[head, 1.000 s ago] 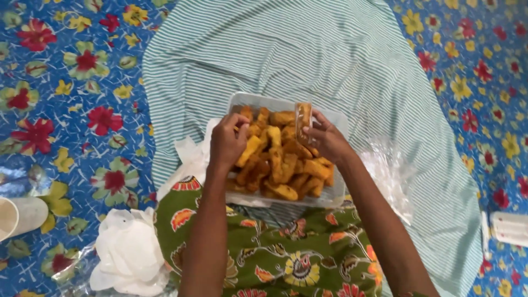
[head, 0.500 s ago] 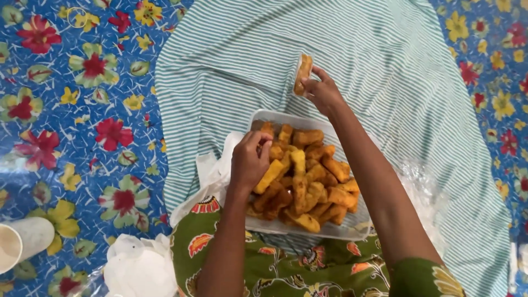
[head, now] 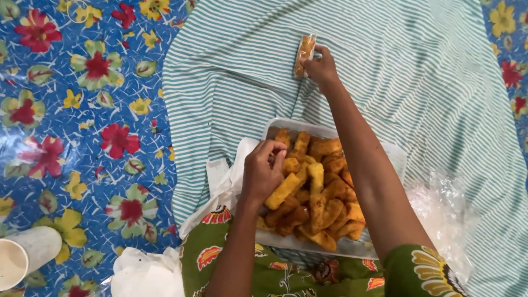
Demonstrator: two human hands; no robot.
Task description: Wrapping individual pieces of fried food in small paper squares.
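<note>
A shallow white tray (head: 388, 152) piled with golden fried sticks (head: 316, 195) rests on my lap, over a green-and-white striped cloth (head: 231, 82). My left hand (head: 263, 173) hovers over the tray's left side, fingers curled at a fried stick there. My right hand (head: 321, 68) reaches far forward and holds a small clear packet with fried pieces inside (head: 303, 55), pressed down on the striped cloth.
A blue floral oilcloth (head: 82, 110) covers the floor around the striped cloth. A white cup (head: 25, 256) lies at the bottom left, a crumpled white bag (head: 146, 272) beside my knee. Clear plastic wrap (head: 445, 212) lies right of the tray.
My right hand lifted the wrapped packet off the tray and carried it forward onto the striped cloth. My left hand stayed at the tray's left side.
</note>
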